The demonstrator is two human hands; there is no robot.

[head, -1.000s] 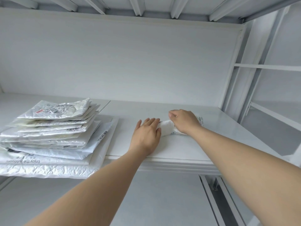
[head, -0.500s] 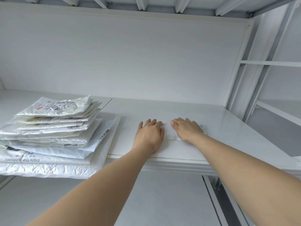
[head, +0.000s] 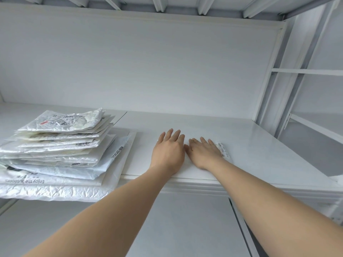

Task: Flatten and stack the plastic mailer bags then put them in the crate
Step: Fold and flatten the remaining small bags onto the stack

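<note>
I pressed a mailer bag [head: 223, 150] flat on the shelf [head: 263, 145].
My left grip [head: 168, 153] and right grip [head: 204, 153] lay wide, fingers straight, on it; stacked bags [head: 61, 143] sat left.

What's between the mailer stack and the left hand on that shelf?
Only bare white shelf shows between the mailer stack and the left hand, in the head view.
</note>
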